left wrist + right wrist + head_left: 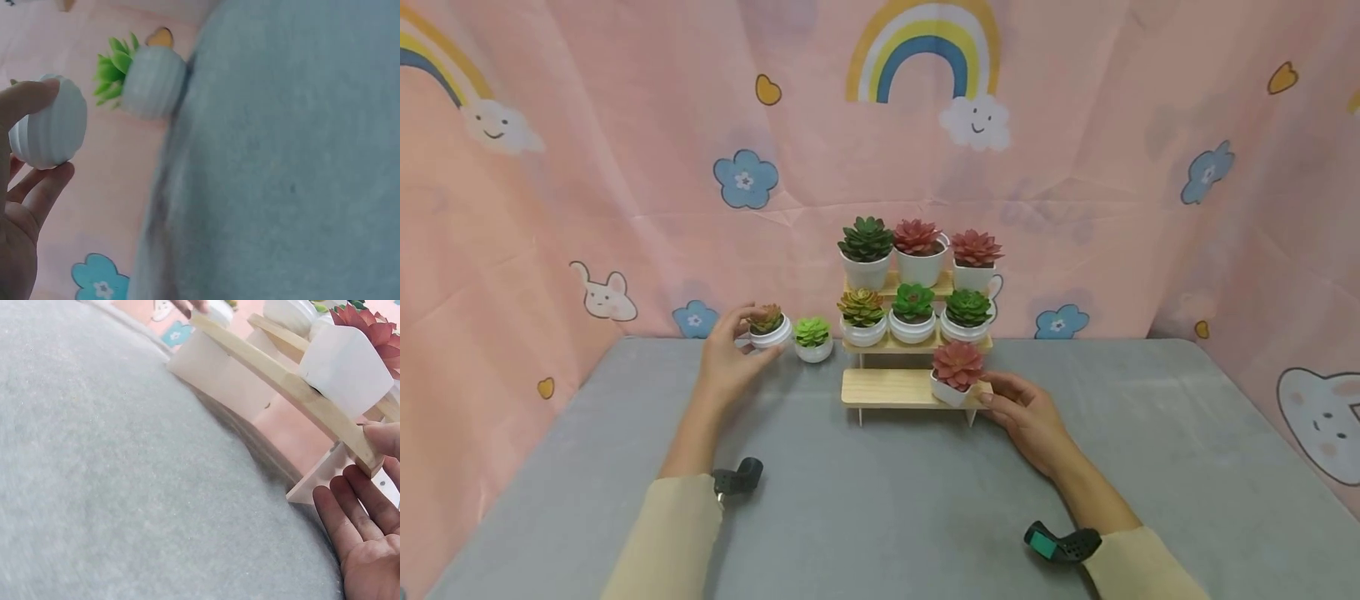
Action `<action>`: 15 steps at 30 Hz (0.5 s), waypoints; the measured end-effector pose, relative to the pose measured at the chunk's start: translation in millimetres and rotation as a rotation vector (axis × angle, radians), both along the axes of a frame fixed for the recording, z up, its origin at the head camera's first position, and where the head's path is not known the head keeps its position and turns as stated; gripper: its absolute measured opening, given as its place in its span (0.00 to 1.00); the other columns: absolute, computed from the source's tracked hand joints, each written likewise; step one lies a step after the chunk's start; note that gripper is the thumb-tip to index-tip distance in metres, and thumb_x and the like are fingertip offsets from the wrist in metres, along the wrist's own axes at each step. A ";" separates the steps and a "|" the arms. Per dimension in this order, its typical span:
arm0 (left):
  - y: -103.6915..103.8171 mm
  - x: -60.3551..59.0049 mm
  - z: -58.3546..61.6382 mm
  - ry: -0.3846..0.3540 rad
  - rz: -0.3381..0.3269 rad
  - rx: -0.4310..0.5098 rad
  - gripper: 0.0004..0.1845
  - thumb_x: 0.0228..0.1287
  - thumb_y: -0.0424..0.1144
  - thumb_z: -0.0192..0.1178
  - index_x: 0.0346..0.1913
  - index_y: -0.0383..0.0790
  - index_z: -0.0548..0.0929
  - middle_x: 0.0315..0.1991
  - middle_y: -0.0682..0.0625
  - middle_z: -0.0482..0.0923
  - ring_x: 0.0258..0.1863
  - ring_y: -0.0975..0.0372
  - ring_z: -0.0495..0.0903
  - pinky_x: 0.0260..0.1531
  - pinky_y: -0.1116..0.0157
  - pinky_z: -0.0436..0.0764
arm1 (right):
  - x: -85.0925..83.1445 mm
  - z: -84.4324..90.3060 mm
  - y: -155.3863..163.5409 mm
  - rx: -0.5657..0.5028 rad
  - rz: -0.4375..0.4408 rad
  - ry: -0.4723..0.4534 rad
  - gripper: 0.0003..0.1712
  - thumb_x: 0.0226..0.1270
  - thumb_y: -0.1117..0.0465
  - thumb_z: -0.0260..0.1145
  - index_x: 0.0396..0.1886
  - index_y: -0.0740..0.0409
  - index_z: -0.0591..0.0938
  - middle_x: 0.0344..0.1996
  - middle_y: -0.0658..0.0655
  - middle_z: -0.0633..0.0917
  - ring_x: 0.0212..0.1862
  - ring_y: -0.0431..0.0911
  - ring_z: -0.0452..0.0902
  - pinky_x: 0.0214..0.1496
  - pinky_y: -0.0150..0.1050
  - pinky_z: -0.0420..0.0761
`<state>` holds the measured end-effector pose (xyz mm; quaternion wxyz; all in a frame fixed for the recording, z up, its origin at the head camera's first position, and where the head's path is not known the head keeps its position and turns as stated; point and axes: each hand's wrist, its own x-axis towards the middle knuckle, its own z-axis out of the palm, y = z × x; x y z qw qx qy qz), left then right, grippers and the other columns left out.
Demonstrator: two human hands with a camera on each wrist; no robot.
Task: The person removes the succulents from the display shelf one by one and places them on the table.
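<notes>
My left hand [747,333] grips a small white ribbed pot [771,332] with an orange-green succulent, at the back left of the grey table; in the left wrist view its fingers [28,100] pinch the pot [53,122]. A bright green succulent pot [813,338] [150,81] stands just right of it. My right hand [1003,398] lies open at the right end of the lowest shelf [887,388] of a wooden tiered stand. It is beside a red succulent in a square white pot [957,375] [347,365], with its fingers [350,512] loose below the shelf edge [281,381].
The stand's top shelf bears three potted succulents [919,250] and the middle shelf three more [913,312]. The left part of the lowest shelf is bare. A pink printed cloth [625,167] closes off the back and sides. The grey tabletop [880,500] stretches toward me.
</notes>
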<state>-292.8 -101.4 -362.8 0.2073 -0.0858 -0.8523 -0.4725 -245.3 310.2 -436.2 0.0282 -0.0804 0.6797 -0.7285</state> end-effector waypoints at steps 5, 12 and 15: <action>-7.6 -14.8 -11.0 -0.022 0.013 0.018 0.28 0.56 0.27 0.72 0.60 0.38 0.77 0.70 0.40 0.71 0.67 0.39 0.72 0.61 0.47 0.81 | -0.5 0.1 -1.7 -0.009 0.001 0.008 0.12 0.75 0.64 0.62 0.54 0.48 0.80 0.47 0.41 0.82 0.52 0.34 0.79 0.53 0.28 0.84; -11.1 -25.7 -26.4 -0.051 0.055 0.089 0.28 0.57 0.28 0.72 0.61 0.36 0.77 0.66 0.39 0.73 0.67 0.43 0.73 0.63 0.49 0.80 | -0.9 1.0 -2.4 -0.004 0.000 0.016 0.15 0.74 0.63 0.62 0.58 0.55 0.79 0.48 0.42 0.81 0.52 0.34 0.79 0.53 0.28 0.84; -10.3 -28.7 -32.5 -0.060 0.052 0.096 0.27 0.57 0.27 0.72 0.60 0.36 0.77 0.64 0.40 0.75 0.68 0.45 0.73 0.62 0.50 0.81 | -1.5 -0.4 -2.1 -0.001 -0.005 0.017 0.13 0.74 0.64 0.62 0.56 0.51 0.80 0.48 0.42 0.81 0.52 0.34 0.78 0.53 0.28 0.83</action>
